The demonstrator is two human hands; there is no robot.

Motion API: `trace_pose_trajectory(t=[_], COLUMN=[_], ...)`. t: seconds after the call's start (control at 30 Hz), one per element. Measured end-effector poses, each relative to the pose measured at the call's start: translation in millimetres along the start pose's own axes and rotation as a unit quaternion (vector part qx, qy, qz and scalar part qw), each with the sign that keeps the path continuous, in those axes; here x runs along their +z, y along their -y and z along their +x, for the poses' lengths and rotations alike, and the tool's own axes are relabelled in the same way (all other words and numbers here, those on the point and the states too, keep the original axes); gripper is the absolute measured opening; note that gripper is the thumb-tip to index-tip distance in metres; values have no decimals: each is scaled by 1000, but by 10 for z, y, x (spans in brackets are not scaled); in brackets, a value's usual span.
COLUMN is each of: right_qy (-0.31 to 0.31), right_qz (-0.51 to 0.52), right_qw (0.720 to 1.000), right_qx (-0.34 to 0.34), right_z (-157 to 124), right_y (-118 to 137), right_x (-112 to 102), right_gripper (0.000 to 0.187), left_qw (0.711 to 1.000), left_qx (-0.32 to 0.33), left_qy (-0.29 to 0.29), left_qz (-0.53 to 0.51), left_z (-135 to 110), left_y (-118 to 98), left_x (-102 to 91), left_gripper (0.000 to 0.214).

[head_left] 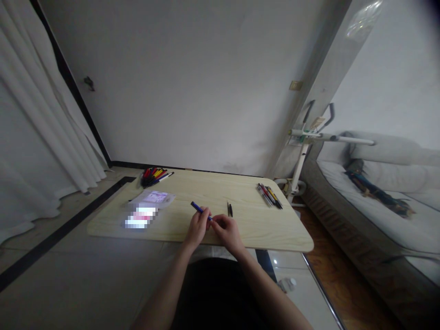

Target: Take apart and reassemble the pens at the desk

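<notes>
A blue pen [197,207] slants between my two hands above the front part of the table. My left hand [198,225] is closed around its middle, with the far end sticking out up and to the left. At the near end, the fingers of my right hand [225,229] are pinched on the pen's tip; small details there are hidden by the fingers. Just beyond my right hand, a slim black pen part [228,209] and a short black piece beside it [230,211] lie on the tabletop.
On the light wood table [206,185] lie a pile of colored pens [153,177] at back left and several pens [270,196] at right. A plastic bag [160,198] and a lit, blurred screen [140,217] lie at left. A bottle [287,284] is on the floor.
</notes>
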State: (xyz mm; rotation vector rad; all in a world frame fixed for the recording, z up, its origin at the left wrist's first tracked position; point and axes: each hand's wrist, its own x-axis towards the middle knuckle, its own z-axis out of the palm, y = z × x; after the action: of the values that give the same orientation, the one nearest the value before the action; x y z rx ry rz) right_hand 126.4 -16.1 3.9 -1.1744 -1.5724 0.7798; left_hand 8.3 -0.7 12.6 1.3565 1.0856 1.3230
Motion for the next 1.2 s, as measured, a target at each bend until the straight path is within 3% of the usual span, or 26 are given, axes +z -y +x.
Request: trace_pose_trajectory(t=[1.2], right_qy=[-2], right_qz=[48], right_qw=[999], right_qx=[3], right_z=[-6], right_y=[-7], right_x=[-35], right_gripper=[17], left_qw=[999], left_qx=[-4], left_qy=[-7], left_qz=[35], left_z=[2], left_y=[13], left_x=[-25], left_gripper=[38])
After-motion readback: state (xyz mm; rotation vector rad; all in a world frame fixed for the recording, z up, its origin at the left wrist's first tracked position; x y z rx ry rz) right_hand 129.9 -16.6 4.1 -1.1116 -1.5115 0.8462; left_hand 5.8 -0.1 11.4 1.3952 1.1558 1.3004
